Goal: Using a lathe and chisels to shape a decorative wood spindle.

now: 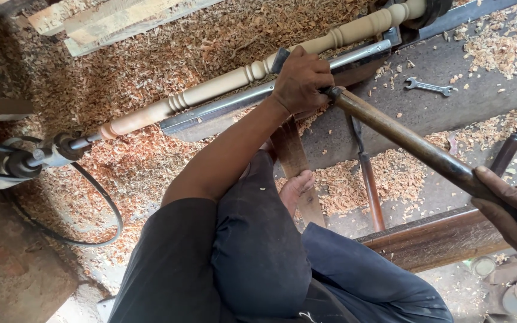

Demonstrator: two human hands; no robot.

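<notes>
A pale turned wooden spindle (pixel 222 87) with beads and grooves lies mounted across a lathe, from lower left to upper right. My left hand (pixel 300 78) grips the blade end of a long turning chisel (pixel 408 143) and presses it on the metal tool rest (pixel 258 101), the tip against the spindle. Its brown wooden handle slants down to the right, where my right hand (pixel 513 209) closes around the end. My bare foot (pixel 294 188) rests on a wooden slat below.
Wood shavings (pixel 169 48) cover the ground behind the lathe. A spanner (pixel 429 87) lies on the dark bed at upper right. Spare chisels (pixel 371 191) lean below the rest. The lathe centre and black belt (pixel 43 157) sit at left. A wooden beam (pixel 438 239) crosses at lower right.
</notes>
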